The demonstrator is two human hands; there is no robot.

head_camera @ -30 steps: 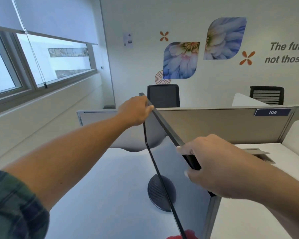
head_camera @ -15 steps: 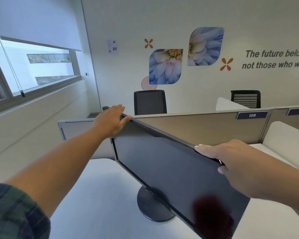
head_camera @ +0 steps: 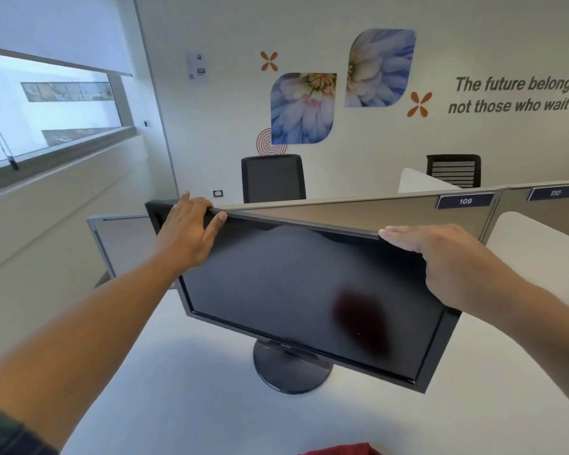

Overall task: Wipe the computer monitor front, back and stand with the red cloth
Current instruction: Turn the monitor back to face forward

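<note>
On the desk (head_camera: 178, 389) | left hand (head_camera: 188, 231) and right hand (head_camera: 440, 257) grasp monitor (head_camera: 276, 290) top edge | red cloth (head_camera: 339, 449) lies free

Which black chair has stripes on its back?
The chair on the right: its back has sideways slats. The chair on the left has a plain dark back.

both hands (head_camera: 191, 231) (head_camera: 440, 257) grip monitor (head_camera: 293, 290) top edge.
</note>
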